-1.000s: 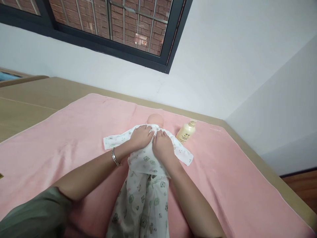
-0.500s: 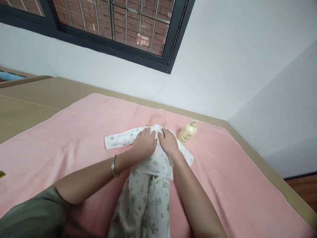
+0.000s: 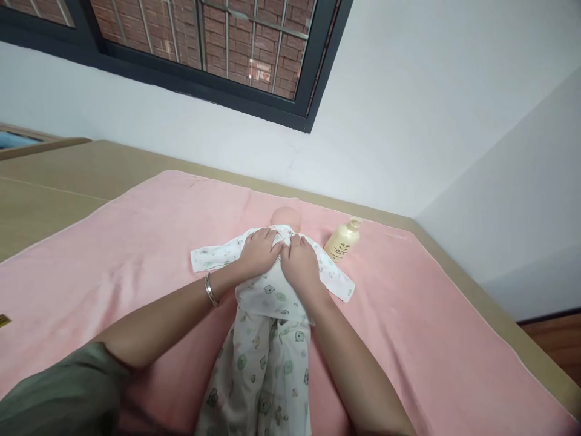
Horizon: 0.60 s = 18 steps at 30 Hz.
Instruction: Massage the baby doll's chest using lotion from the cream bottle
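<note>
A baby doll (image 3: 285, 216) lies stretched out, its head toward the wall and its arms out to the sides. It wears a white printed top (image 3: 271, 298) and matching trousers (image 3: 267, 369). My left hand (image 3: 259, 252) rests flat on the upper left of the doll's torso, fingers spread. On the upper right lies my right hand (image 3: 300, 264), also open, palm down on the cloth. The thumbs meet or nearly meet at the middle of the chest or back; which side faces up I cannot tell. A silver bracelet (image 3: 210, 290) circles my left wrist.
A pale yellow pump bottle (image 3: 341, 243) stands right of the doll, close to its sleeve. Under everything spreads a pink blanket (image 3: 149, 236) over a wooden surface (image 3: 113, 160). A white wall (image 3: 372, 115) and a barred window (image 3: 200, 54) are behind.
Both hands have slid slightly outward and down over the top, and the thumbs have come together at the middle. The doll's right-hand sleeve shows a little more.
</note>
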Motion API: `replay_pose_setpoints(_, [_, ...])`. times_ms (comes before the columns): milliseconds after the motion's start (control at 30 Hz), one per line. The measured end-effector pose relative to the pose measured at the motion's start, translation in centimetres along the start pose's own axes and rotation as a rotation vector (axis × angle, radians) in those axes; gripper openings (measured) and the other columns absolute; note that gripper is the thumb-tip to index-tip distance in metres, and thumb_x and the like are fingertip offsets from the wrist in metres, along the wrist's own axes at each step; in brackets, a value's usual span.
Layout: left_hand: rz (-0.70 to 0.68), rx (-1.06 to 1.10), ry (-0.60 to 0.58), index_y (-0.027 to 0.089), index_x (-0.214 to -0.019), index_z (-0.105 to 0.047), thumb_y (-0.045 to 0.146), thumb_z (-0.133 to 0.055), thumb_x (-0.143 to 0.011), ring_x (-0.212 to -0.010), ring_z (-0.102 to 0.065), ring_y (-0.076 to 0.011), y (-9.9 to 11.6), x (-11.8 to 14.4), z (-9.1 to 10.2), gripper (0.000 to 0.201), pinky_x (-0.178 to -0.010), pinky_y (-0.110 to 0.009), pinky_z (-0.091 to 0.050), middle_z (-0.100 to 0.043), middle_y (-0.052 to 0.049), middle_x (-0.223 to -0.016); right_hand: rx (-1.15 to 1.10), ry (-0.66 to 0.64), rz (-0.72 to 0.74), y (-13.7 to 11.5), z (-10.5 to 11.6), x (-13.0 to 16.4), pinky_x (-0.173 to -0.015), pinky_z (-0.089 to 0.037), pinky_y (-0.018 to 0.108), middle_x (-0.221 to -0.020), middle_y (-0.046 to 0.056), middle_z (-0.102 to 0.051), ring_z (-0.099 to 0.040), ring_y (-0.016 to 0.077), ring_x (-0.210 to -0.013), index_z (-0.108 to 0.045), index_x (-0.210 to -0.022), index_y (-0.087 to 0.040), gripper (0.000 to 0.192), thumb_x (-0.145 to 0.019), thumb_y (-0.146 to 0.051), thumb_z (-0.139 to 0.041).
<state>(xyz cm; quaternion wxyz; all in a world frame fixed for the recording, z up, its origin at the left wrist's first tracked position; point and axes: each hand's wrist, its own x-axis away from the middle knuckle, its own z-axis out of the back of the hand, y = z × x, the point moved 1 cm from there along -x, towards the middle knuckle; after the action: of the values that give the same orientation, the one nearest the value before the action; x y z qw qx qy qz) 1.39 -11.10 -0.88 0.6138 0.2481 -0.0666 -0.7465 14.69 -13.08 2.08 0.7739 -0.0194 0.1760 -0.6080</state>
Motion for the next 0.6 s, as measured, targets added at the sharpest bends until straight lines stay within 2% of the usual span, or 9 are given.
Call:
replay_pose_setpoints(200, [0.013,-0.002,0.057,0.017,-0.136,-0.054,0.038,-0.033,-0.101,-0.135,-0.05,-0.0289,0.3,0.3,-0.5,0.046,-0.115,-0.048,-0.037,-0.057,-0.014,-0.142,-0.096,0.019,0.009,1.6,-0.2,-1.0,-0.108,-0.036,0.042,-0.133,0.016,-0.062,-0.053,0.0297,-0.125,-0.057,-0.131,-0.012,0.043,-0.098,-0.033,-0.04])
replay_pose_setpoints(467, [-0.019,-0.01,0.084,0.017,-0.134,-0.055,0.035,-0.035,-0.1,-0.13,-0.053,-0.0283,0.2,0.3,-0.5,0.043,-0.113,-0.047,-0.039,-0.06,-0.014,-0.139,-0.102,0.029,0.015,1.5,-0.4,-0.9,-0.109,-0.034,0.041,-0.133,0.016,-0.062,-0.052,0.029,-0.125,-0.057,-0.132,-0.011,0.044,-0.098,-0.032,-0.038])
replay_pose_setpoints(600, [-0.038,-0.044,0.09,0.013,-0.135,-0.054,0.035,-0.034,-0.101,-0.128,-0.054,-0.0298,0.5,0.6,-0.2,0.045,-0.11,-0.049,-0.041,-0.06,-0.017,-0.137,-0.158,0.002,0.028,2.1,-0.4,-1.1,-0.111,-0.033,0.04,-0.136,0.014,-0.061,-0.051,0.0277,-0.128,-0.056,-0.133,-0.014,0.044,-0.098,-0.034,-0.04])
